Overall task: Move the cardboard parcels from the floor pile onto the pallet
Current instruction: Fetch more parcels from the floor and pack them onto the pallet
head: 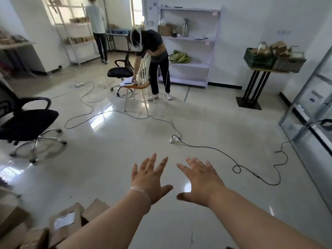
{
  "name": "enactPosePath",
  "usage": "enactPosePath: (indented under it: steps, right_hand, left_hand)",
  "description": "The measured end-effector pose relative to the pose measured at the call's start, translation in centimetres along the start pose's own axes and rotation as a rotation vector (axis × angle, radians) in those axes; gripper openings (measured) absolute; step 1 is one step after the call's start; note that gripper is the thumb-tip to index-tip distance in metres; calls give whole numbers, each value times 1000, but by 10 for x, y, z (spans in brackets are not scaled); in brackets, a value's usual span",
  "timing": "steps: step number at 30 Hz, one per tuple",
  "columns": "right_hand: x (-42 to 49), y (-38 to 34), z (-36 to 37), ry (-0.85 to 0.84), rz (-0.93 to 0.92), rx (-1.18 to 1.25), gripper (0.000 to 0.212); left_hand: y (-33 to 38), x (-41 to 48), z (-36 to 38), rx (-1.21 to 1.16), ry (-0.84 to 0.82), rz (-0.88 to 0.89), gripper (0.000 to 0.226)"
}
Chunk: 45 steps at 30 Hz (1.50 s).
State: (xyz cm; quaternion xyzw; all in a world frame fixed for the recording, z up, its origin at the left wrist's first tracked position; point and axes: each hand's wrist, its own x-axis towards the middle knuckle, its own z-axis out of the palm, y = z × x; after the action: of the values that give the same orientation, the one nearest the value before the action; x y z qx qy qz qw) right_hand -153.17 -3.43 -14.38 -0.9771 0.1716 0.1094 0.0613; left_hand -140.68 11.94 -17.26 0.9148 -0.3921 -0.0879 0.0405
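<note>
Several brown cardboard parcels (64, 225) lie piled on the floor at the bottom left; one carries a white label. My left hand (150, 178) and my right hand (201, 180) are stretched out in front of me above the bare tiles, palms down, fingers spread, holding nothing. Both hands are up and to the right of the pile and touch no parcel. No pallet is in view.
A black office chair (27, 123) stands at the left. Cables (215, 150) and a power strip (173, 139) run across the floor ahead. A person bends over a white chair (142, 83); another person stands by far shelves. A metal frame (305, 97) is at right.
</note>
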Motion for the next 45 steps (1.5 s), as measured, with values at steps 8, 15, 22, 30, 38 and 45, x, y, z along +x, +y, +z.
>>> enactPosePath:
  steps: [8, 15, 22, 30, 38, 45]
  right_hand:
    - [106, -3, -12, -68, -162, -50, 106]
    - [218, -68, -24, -101, -330, -103, 109]
    - [313, -140, -49, -62, -403, -109, 106]
    - [395, -199, -54, -113, -532, -157, 103]
    - [505, -261, -55, -198, -742, -191, 103]
    - [621, -295, -80, -228, -979, -297, 103]
  left_hand:
    - [-50, 53, -3, -4, -3, -190, 92]
    - [-147, 107, -12, -49, 27, -314, 92]
    - [-250, 157, -45, -95, 62, -376, 91]
    - [-328, 184, -41, -160, 54, -518, 91]
    - [-401, 213, -36, -211, 76, -779, 90]
    - [-430, 271, -43, -291, 78, -1018, 90]
